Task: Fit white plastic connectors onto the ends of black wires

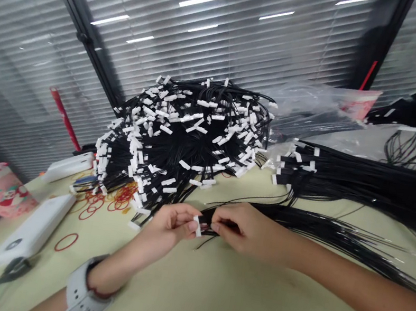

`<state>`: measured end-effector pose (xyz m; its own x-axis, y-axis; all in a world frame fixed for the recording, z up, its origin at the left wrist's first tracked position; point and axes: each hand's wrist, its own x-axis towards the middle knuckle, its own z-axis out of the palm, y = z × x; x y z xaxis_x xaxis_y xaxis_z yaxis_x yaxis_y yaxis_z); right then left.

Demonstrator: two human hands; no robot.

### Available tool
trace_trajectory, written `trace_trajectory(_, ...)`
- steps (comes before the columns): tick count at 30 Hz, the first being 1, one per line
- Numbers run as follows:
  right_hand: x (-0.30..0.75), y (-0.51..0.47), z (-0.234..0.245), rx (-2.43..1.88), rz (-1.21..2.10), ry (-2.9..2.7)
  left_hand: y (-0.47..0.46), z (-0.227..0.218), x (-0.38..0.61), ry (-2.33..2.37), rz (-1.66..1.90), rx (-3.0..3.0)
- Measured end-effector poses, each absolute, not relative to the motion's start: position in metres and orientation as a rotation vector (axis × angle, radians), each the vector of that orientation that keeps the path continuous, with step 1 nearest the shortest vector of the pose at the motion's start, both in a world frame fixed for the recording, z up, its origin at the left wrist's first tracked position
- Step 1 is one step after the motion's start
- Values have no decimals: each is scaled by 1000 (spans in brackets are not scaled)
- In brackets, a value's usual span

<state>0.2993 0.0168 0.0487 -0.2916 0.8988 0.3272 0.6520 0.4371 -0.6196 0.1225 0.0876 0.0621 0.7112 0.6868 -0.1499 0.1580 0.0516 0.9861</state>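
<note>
Between thumb and fingers, my left hand [174, 223] pinches a small white connector [198, 225]. Close on its right, my right hand [238, 227] is closed in a pinch on thin black wires that run to that connector. The wire ends between the fingertips are partly hidden. Behind and right of my right hand lies a bundle of loose black wires [324, 227] with bare-looking ends. A large heap of black cables with white connectors [195, 137] stands just beyond my hands.
Red rubber bands [66, 242] lie at the left, near a white power strip [34, 229] with a black plug [17, 267]. A patterned cup [4, 189] stands at the left edge. More black cables [349, 177] and clear plastic bags [308, 109] lie at the right, before window blinds [214, 28].
</note>
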Motion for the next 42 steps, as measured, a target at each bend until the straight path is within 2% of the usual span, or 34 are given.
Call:
trace_trajectory(27, 301, 19, 41, -1314, 645, -1978, 87, 60, 123, 727, 456, 1611)
trace_trajectory(42, 286, 16, 35, -1254, 425, -1942, 85, 54, 125, 857, 564, 1332)
